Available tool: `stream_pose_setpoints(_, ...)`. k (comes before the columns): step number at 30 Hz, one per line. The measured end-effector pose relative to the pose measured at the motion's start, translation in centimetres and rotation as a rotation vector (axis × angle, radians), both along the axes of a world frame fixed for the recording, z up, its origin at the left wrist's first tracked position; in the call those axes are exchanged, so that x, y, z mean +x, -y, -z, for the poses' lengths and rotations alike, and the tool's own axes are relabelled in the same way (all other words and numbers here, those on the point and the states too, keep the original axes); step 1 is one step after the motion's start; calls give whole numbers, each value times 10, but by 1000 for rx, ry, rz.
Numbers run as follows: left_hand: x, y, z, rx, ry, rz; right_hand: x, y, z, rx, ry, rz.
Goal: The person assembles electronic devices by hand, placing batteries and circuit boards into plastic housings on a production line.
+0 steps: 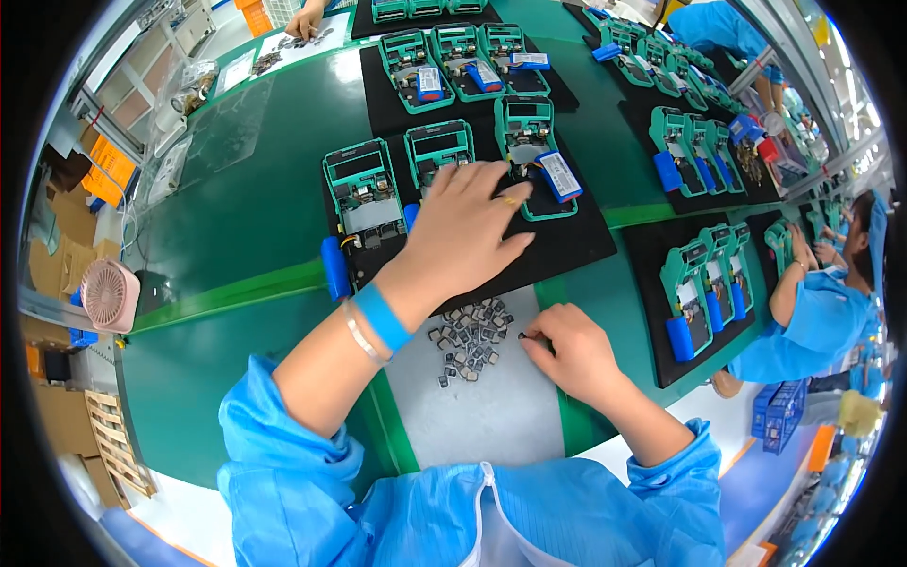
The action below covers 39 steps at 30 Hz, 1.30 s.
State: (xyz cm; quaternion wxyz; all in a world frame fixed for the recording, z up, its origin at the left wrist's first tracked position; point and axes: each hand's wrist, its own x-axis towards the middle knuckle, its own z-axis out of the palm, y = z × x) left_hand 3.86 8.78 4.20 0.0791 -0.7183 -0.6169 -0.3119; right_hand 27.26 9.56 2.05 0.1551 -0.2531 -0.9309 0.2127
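Note:
My left hand (463, 231) spreads its fingers over the middle green device housing (440, 142), hiding most of it; whether the fingertips touch it I cannot tell. A blue band and a pale bracelet circle that wrist. To its left lies an open housing (364, 189) with a blue battery pack (334, 268) hanging out on wires. Another housing (525, 132), right of the hand, has a labelled blue battery pack (559, 178) across it. My right hand (573, 352) pinches a small dark part (522, 335) beside a pile of small black-and-silver square parts (470, 340) on a grey sheet (482, 425).
A black mat (590, 241) lies under the near housings; more mats with housings stand farther back and right. A pink fan (110, 295) is at the left edge. Another person's hand (305, 21) works at the far side, and a person in blue (822, 302) sits right.

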Motion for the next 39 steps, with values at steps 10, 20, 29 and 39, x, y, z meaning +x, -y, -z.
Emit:
stream_pose_setpoints(10, 37, -76, 24, -240, 58, -39, -7, -1, -12, 490, 212, -406)
stream_pose_setpoints(20, 16, -50, 0, 20, 234, -146, -3, -1, -10, 532, 304, -427)
stream_pose_setpoints(29, 21, -43, 11, -205, -11, -62, -4, -9, -8, 549, 212, -437)
stream_pose_setpoints(39, 48, -31, 31, -200, -28, -197, -32, -113, -72, 371, -257, -125)
